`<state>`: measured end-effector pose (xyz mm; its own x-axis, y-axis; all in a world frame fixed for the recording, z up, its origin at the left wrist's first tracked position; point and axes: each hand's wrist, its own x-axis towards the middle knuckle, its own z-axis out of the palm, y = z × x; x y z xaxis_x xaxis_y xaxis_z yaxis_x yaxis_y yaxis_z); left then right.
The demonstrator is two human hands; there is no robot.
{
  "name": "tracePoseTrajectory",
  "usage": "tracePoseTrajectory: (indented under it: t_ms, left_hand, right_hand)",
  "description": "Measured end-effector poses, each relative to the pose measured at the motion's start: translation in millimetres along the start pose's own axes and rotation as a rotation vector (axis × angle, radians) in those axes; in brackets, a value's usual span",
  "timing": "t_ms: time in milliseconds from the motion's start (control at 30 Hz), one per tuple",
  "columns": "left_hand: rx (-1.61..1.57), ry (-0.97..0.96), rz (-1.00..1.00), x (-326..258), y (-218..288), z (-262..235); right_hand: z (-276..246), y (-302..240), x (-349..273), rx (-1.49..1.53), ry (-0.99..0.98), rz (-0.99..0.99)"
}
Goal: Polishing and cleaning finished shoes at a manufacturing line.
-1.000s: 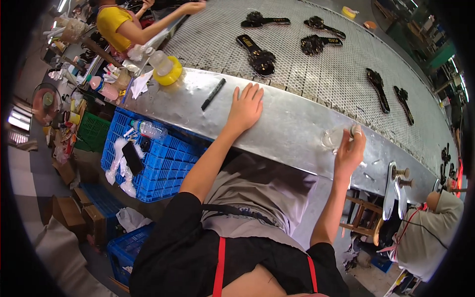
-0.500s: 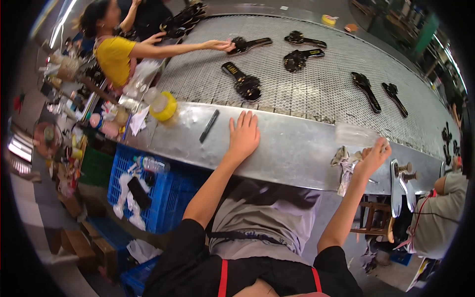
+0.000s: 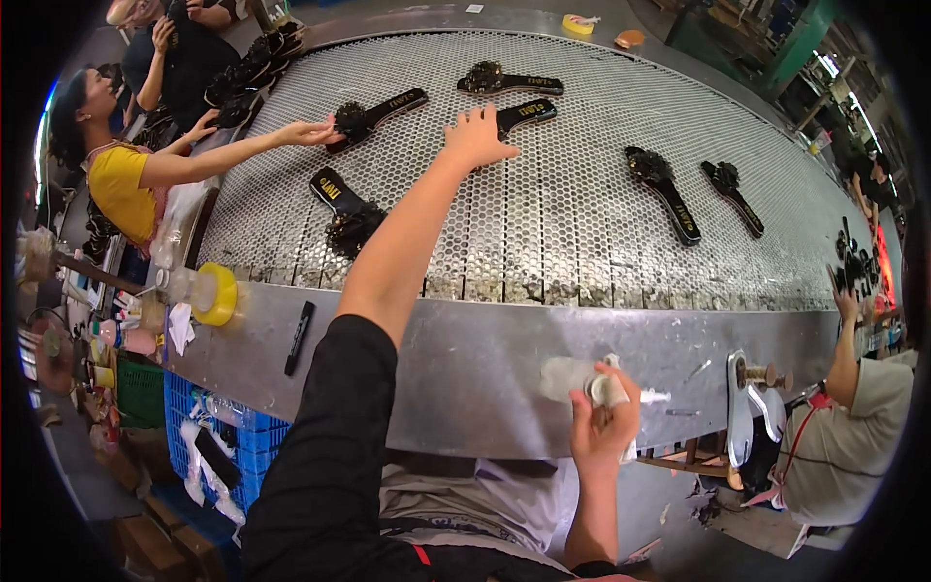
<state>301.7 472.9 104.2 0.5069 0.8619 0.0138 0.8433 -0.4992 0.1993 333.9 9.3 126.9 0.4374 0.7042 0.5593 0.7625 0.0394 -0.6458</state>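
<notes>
My left hand (image 3: 478, 139) reaches far over the perforated metal surface, fingers spread and thumb apart. It is over the near end of a black sandal (image 3: 529, 113), hiding that end; whether it touches the sandal I cannot tell. Close to the front edge of the metal ledge, my right hand (image 3: 609, 422) is closed round a clear plastic bottle (image 3: 564, 378), which lies sideways in the grip. Whitish cloth shows beside the fingers, partly hidden. Another black sandal (image 3: 509, 81) with a ruffled ornament lies just beyond my left hand.
More black sandals (image 3: 664, 194) are spread over the perforated surface (image 3: 572, 213). On the ledge are a black marker (image 3: 299, 338), a yellow-ringed container (image 3: 215, 295) and metal shoe-shaped plates (image 3: 742, 407). A co-worker in yellow (image 3: 126, 189) touches a sandal at left; another person (image 3: 844, 436) is at right.
My left hand has left the ledge and reached forward to a sandal. My right hand has drawn the bottle left and nearer to me. The view has shifted too.
</notes>
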Motion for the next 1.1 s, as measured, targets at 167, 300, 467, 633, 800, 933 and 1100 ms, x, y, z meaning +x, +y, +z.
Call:
tracePoseTrajectory:
  t_ms: [167, 300, 467, 633, 800, 933, 1100]
  left_hand:
    - [-0.118, 0.033, 0.059, 10, -35, 34]
    - [-0.153, 0.087, 0.066, -27, -57, 46]
    - [-0.256, 0.196, 0.009, -35, -50, 41]
    - [-0.157, 0.388, -0.018, -50, -34, 62]
    - [-0.088, 0.556, 0.230, -75, -38, 80]
    - [0.010, 0.512, 0.261, -84, -39, 88]
    - [-0.002, 0.559, 0.233, -86, -36, 88]
  right_hand:
    - [2, 15, -11, 0.123, 0.039, 0.035]
    - [-2, 31, -17, 0.248, 0.089, 0.211]
    - [-20, 35, -30, 0.420, 0.255, 0.403]
    - [-27, 38, -62, 0.400, 0.367, 0.400]
    - [-21, 40, -95, 0.321, 0.357, 0.526]
    - [-9, 53, -103, 0.368, 0.321, 0.587]
    - [4, 74, -102, 0.261, 0.429, 0.496]
